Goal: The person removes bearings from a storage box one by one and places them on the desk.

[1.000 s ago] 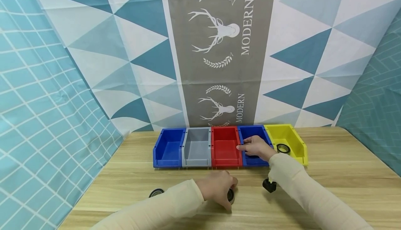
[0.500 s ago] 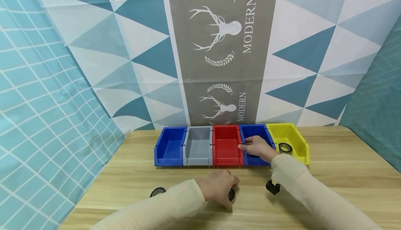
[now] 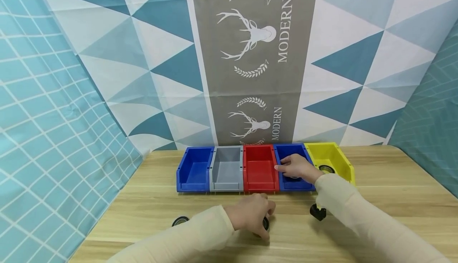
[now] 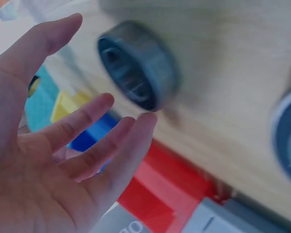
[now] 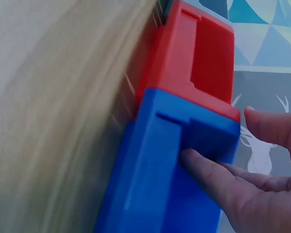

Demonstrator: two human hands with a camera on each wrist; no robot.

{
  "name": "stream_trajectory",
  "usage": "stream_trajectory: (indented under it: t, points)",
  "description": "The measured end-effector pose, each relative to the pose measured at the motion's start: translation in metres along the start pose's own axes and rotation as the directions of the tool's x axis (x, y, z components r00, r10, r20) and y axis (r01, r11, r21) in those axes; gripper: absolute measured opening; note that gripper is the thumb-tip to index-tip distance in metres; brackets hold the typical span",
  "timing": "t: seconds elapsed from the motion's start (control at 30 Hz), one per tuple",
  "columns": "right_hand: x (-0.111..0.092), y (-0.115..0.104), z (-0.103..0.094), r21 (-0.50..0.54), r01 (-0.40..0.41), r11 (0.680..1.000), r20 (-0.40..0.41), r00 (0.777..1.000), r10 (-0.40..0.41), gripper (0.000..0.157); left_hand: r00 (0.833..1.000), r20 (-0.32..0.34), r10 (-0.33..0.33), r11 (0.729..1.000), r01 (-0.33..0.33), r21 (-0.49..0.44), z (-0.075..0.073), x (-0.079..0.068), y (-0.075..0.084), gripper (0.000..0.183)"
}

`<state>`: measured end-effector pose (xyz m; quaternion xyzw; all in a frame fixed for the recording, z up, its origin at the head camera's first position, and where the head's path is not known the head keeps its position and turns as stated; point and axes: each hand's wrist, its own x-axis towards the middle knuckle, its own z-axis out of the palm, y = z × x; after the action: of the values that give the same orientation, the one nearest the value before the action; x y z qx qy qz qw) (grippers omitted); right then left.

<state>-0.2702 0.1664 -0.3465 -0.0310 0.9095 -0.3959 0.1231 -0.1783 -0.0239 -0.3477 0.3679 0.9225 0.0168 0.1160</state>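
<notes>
Head: right of the red bin (image 3: 260,171), right grip (image 3: 297,166) is in the near blue bin (image 3: 297,186), fingers loose above ring one (image 3: 295,177). Ring two (image 3: 326,166) is further right, in the yellow bin (image 3: 323,150). Left grip (image 3: 250,215) is in front of red, beside ring three (image 3: 266,223); ring four (image 3: 180,220) lies front-left. We'd judge it half done: two binned, two on the wood-grain desk (image 3: 150,203).

Left wrist: we see fingers spread, clasping nothing; metallic-looking ring, dark-faced; fingertip contact unclear.

Right wrist: fingers extended, nothing visibly held; smooth plastic bins.
</notes>
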Motion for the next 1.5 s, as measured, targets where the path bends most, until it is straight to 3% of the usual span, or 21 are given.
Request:
stream_trajectory:
  t: [0.13,0.33,0.47,0.63,0.83,0.97,1.07,1.17,1.23,1.33,1.5]
  points:
    - [-0.004,-0.001,-0.008,-0.001,0.044,0.999,0.039,0.998,-0.043,0.054,0.999,-0.028,0.024,0.999,-0.023,0.023,-0.009,0.004,0.003,0.048]
    - [-0.006,-0.003,-0.018,-0.139,0.142,0.98,0.05,0.989,-0.136,0.041,0.99,-0.144,0.008,1.0,-0.006,0.017,-0.02,0.017,0.003,0.046]
    - [-0.007,-0.004,-0.023,-0.24,0.195,0.951,0.054,0.981,-0.188,0.036,0.966,-0.246,-0.085,0.993,0.062,-0.097,-0.025,0.03,0.001,0.041]
    - [-0.007,-0.003,-0.028,-0.341,0.234,0.91,0.05,0.972,-0.231,0.041,0.918,-0.317,-0.237,0.957,0.165,-0.237,-0.029,0.051,-0.002,0.064]
    - [-0.005,-0.002,-0.032,-0.454,0.258,0.853,0.038,0.962,-0.271,0.042,0.873,-0.289,-0.393,0.868,0.248,-0.43,-0.035,0.078,-0.008,0.067]
    - [-0.003,-0.004,-0.035,-0.482,0.273,0.832,0.035,0.956,-0.293,0.043,0.852,-0.244,-0.464,0.782,0.265,-0.564,-0.039,0.091,-0.012,0.065]
    - [-0.003,-0.006,-0.036,-0.49,0.254,0.834,0.037,0.962,-0.271,0.044,0.851,-0.193,-0.489,0.728,0.277,-0.627,-0.042,0.097,-0.016,0.058]
    - [-0.002,-0.008,-0.037,-0.502,0.226,0.835,0.042,0.97,-0.237,0.048,0.86,-0.133,-0.492,0.687,0.29,-0.666,-0.045,0.103,-0.02,0.035]
    - [-0.001,-0.009,-0.037,-0.515,0.219,0.829,0.047,0.972,-0.228,0.051,0.862,-0.091,-0.499,0.657,0.307,-0.689,-0.047,0.107,-0.023,0.034]
    - [0.002,-0.01,-0.036,-0.527,0.223,0.82,0.06,0.972,-0.225,0.053,0.85,-0.045,-0.525,0.61,0.34,-0.716,-0.049,0.11,-0.026,0.038]
    - [0.004,-0.011,-0.035,-0.531,0.212,0.82,0.084,0.977,-0.198,0.053,0.83,-0.012,-0.558,0.53,0.345,-0.775,-0.046,0.113,-0.029,0.025]
